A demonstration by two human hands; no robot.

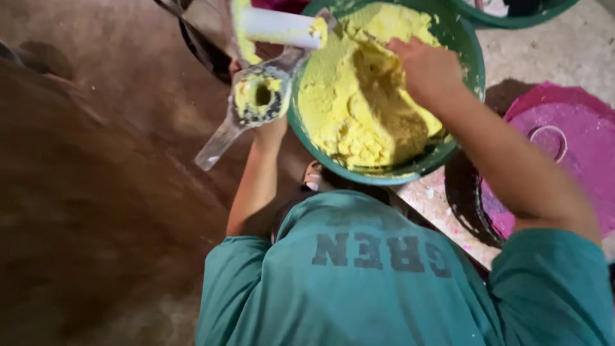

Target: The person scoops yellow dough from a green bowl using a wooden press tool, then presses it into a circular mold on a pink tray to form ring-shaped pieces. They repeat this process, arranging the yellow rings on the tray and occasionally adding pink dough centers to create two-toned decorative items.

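A green basin heaped with yellow powder sits in front of me. My right hand is dug into the powder at the far side of the heap, fingers curled into it and partly hidden. My left hand grips a metal mould tool just left of the basin's rim. The tool's round opening is caked with yellow powder. A flat metal handle sticks out to the lower left, and a white cylinder smeared with yellow lies above it.
A dark basin of pink powder with a thin ring in it stands at the right. Another green basin shows at the top edge. Brown earthen floor spreads to the left. My teal shirt fills the bottom.
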